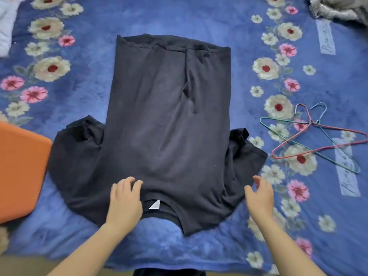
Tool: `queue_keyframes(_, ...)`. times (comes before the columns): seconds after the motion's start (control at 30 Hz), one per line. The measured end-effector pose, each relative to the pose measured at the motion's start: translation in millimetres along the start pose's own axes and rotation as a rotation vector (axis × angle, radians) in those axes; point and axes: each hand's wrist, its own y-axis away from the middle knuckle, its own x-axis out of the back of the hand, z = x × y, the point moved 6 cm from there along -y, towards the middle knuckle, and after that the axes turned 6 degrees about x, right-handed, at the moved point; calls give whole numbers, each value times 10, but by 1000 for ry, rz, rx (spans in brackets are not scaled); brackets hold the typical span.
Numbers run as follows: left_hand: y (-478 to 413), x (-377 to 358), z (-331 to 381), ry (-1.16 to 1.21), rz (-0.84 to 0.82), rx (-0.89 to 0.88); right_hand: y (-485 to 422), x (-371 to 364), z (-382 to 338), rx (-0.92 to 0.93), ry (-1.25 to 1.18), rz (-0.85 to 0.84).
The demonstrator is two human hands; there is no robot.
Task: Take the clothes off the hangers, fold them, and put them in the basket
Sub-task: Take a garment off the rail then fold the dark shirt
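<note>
Black shirt (169, 126) off hangers (314, 136), spread at blanket's (199, 16) near edge. Left hand (124, 200) rests relaxed on it; right hand (260, 194) hovers empty, fingers loose. Folding, basket (20, 172) pending.

I have both bare forearms in view, rising from the bottom edge and angled slightly inward toward each other. My left grip (124, 204) lies palm down with the wrist straight. Its fingers (127, 183) are close together and bent lightly at the knuckles, with the thumb alongside on the inner side. My right grip (260, 198) sits about level with it and well apart, palm turned partly inward. Its fingers (258, 181) are loosely spread and relaxed, and its thumb points toward the left one. Both grips are slack.
</note>
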Motion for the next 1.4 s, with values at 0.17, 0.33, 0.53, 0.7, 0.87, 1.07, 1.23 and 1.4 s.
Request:
queue_keyframes(0.17, 152, -169, 1495, 267, 3, -396, -370, -152, 214, -411, -329, 10)
queue_keyframes(0.33, 250, -400, 2173, 185, -133, -477, -652, -323, 173, -520, -676, 42)
queue_keyframes(0.53, 226, -579, 2284, 23, -371, -366, -717, 241, 496, -476, -881, 391)
queue_keyframes(0.7, 275, -586, 2384, -44, -458, -372, -360, 67, 1322, -723, -808, -39)
queue_keyframes(0.87, 227, -597, 2372, -8, -492, -350, -669, 66, 1272, -554, -795, 60)
queue_keyframes(1.07, 184, -564, 2404, 243, -657, -407, -970, 482, 1044, -182, -318, 41)
queue_keyframes(1.23, 559, -754, 2660, 464, -851, -437, -777, 542, 1326, -209, 15, 115)
queue_keyframes(1.4, 324, -593, 2350, 686, -442, -302, -591, 356, 906, -62, 160, 241)
